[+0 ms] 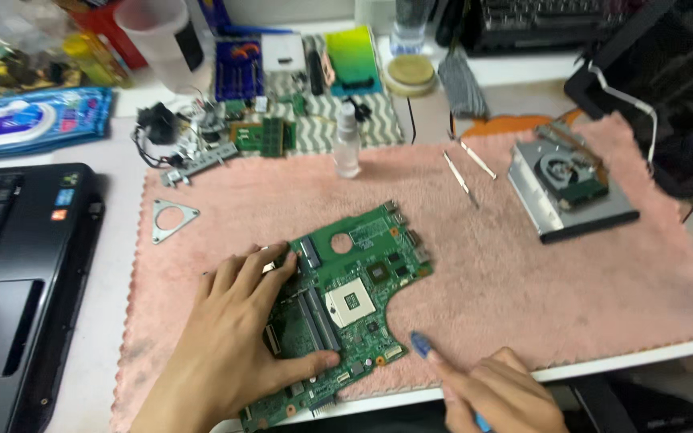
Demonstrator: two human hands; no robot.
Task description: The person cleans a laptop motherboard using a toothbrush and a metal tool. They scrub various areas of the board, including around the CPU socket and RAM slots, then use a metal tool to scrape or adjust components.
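**Steadying the board for tool work**

A green laptop motherboard lies on a pink fleece mat, near the front edge of the worktop. The left hand rests flat on the board's left half, fingers spread and thumb along its lower edge, pressing rather than gripping. The right hand has its grip closed around a blue-tipped tool, whose tip hovers just beside the board's lower right corner, apart from it.

To do this well, the left palm should likely keep even pressure clear of the processor socket, while the tool comes in low and gently. Tweezers, a small bottle and a disc drive lie toward the mat's far edge; a black laptop sits at the left edge.
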